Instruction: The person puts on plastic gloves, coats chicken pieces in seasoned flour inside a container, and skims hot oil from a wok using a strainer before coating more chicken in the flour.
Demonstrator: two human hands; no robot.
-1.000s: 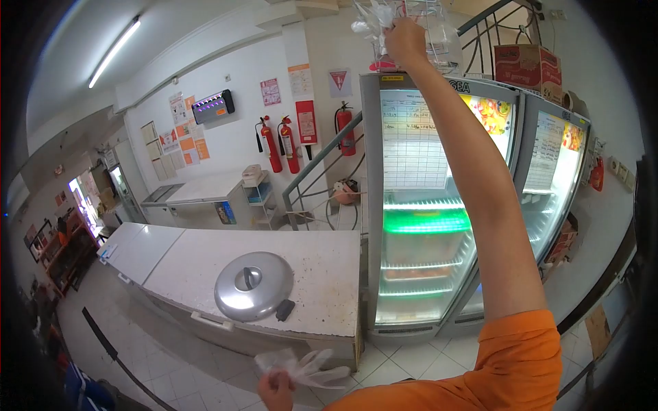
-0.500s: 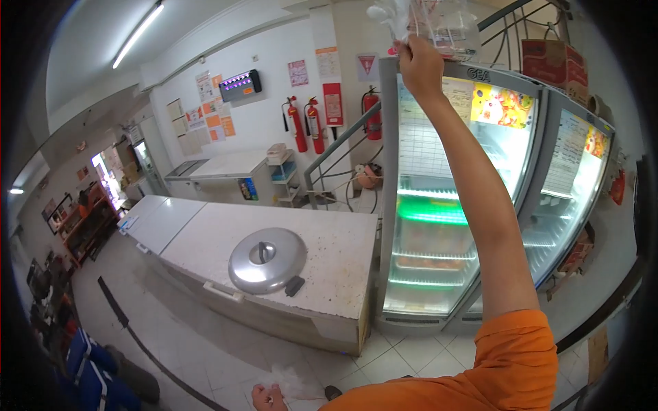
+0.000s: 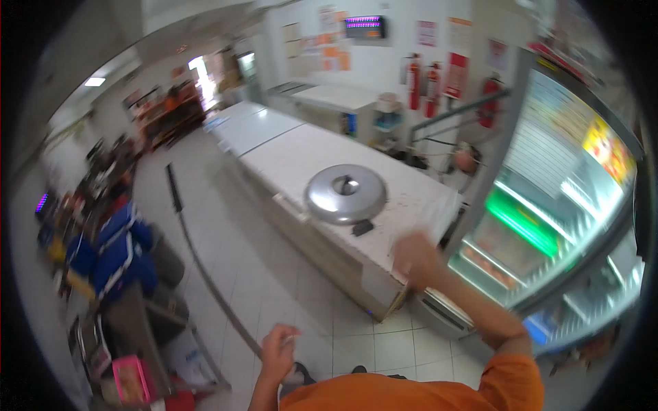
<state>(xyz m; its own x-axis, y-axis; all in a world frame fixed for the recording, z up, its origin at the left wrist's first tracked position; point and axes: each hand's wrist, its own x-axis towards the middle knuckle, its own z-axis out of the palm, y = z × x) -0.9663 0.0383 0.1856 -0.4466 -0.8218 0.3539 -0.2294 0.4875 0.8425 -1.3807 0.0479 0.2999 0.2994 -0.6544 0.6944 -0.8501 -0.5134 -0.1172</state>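
Note:
My left hand (image 3: 279, 351) is low in the middle of the view, above the tiled floor, with its fingers curled together; whatever they may hold is too small to make out. Smeared by motion, my right hand (image 3: 415, 259) is over the near right corner of a long white chest freezer (image 3: 295, 152), and its fingers cannot be read. A round metal lid (image 3: 345, 194) lies on the freezer top beside a small dark object (image 3: 362, 227). Neither hand touches the lid.
Lit glass-door fridges (image 3: 541, 178) stand at the right. Blue bags (image 3: 123, 253) and a pink-rimmed basket (image 3: 131, 380) are at the left. A dark strip (image 3: 212, 294) runs along the floor. Fire extinguishers (image 3: 414, 82) hang on the back wall.
The view has swung left and down. My right hand has come down from the clear plastic bags above the fridge. The clear plastic at my left hand no longer shows plainly.

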